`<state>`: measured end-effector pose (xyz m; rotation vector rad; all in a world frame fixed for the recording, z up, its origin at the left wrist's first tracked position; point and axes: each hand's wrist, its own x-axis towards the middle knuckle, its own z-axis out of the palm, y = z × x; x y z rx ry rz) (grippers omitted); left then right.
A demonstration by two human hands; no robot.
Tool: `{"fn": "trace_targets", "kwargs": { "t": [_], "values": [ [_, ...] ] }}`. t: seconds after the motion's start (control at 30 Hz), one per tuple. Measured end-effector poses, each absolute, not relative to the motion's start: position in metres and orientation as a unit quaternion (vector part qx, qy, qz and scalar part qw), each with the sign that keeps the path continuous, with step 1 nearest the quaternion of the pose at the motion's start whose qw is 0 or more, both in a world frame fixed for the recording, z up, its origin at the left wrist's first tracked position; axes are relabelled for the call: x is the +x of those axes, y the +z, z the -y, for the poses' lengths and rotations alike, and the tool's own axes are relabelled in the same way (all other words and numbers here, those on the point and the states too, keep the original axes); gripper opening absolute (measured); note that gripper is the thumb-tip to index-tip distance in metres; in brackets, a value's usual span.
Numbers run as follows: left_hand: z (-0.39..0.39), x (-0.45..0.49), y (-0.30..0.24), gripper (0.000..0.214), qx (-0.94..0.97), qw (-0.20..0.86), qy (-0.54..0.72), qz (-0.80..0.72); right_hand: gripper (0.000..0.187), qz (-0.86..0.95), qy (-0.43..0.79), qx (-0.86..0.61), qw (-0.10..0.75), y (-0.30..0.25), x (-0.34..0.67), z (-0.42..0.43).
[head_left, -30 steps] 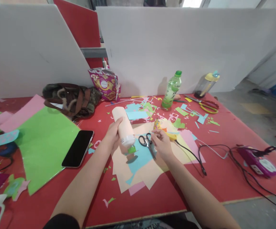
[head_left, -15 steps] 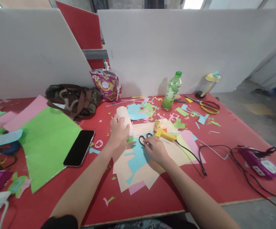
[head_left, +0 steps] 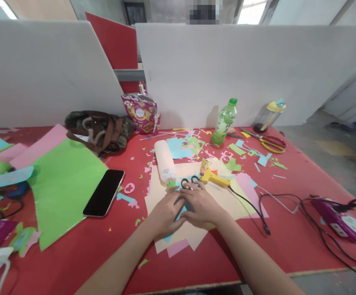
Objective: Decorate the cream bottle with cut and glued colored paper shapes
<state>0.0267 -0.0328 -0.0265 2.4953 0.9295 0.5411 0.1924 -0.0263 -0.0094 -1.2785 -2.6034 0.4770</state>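
A bottle wrapped in cream paper (head_left: 165,159) lies on its side, its green cap towards me. Just below that cap, my left hand (head_left: 165,215) rests over a light blue paper piece (head_left: 167,238), fingers stretched and thumb apart. My right hand (head_left: 201,203) is beside it, its fingers spread over the cream sheets (head_left: 227,200) and close to the black handles of the scissors (head_left: 185,183). The scissors' blades are hidden. Both hands cover much of the blue piece. To the right of the scissors lies a yellow glue gun (head_left: 215,177) with a black cord.
A phone (head_left: 104,193) and a green sheet (head_left: 64,184) lie left. A camouflage bag (head_left: 104,131), a snack bag (head_left: 141,112) and a green drink bottle (head_left: 224,123) stand before the white partition (head_left: 245,69). Larger scissors (head_left: 270,143), paper scraps and a purple box (head_left: 341,217) are right.
My left hand has let go of the paper-wrapped bottle and come down towards me, next to my right hand. The bottle stays lying down. The view has tilted up slightly.
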Motion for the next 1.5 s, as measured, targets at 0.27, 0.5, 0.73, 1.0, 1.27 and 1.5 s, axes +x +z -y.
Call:
{"fn": "trace_targets", "kwargs": {
  "t": [0.27, 0.5, 0.73, 1.0, 1.27, 1.5],
  "values": [
    [0.027, 0.023, -0.030, 0.054, 0.918, 0.193, 0.150, -0.313, 0.076, 0.897, 0.207, -0.384, 0.075, -0.009, 0.201, 0.026],
    [0.032, 0.026, -0.031, 0.025, 0.928, 0.113, 0.150, -0.321, 0.078, 0.909, 0.201, -0.361, 0.060, -0.013, 0.202, 0.031],
    [0.034, 0.026, -0.028, 0.018, 0.935, 0.074, 0.183, -0.296, 0.031, 0.911, 0.146, -0.364, 0.130, -0.021, 0.199, 0.040],
    [0.034, 0.027, -0.028, 0.016, 0.930, 0.059, 0.203, -0.301, 0.012, 0.913, 0.066, -0.328, 0.232, -0.027, 0.199, 0.038],
    [0.036, 0.024, -0.027, 0.022, 0.857, 0.147, 0.279, -0.406, 0.015, 0.854, 0.045, -0.353, 0.379, -0.024, 0.199, 0.035],
    [0.031, 0.019, -0.017, 0.020, 0.677, 0.251, 0.374, -0.582, 0.061, 0.881, 0.150, -0.371, 0.254, -0.023, 0.201, 0.039]
  ]
}}
